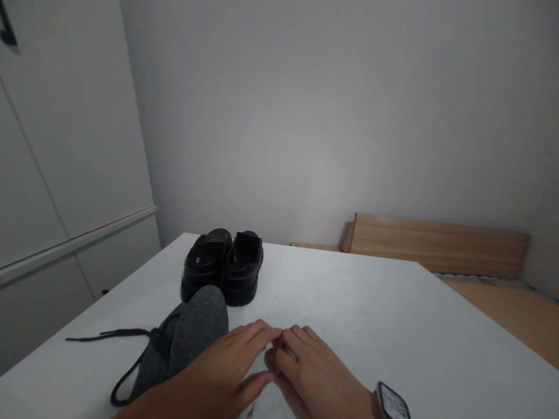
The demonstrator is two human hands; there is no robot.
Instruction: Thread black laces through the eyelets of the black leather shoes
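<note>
My left hand (238,361) and my right hand (311,369) meet over the near part of the white table (332,291). Their fingertips touch, and the bent fingers and thumbs form a loose ring with nothing visible held in it. Close beside my left hand lies a dark grey fabric shoe (203,326), partly covered by the left forearm. Its black lace (126,333) trails loose to the left across the tabletop. Just beyond stands a pair of glossy black shoes (240,273), side by side, with the grey shoe overlapping them in view.
A smartwatch (392,401) is on my right wrist. White cabinet doors (74,145) rise at the left, and a plain wall (314,116) is behind the table. A wooden headboard (437,241) and a tan bed surface (502,308) lie beyond the table's right edge.
</note>
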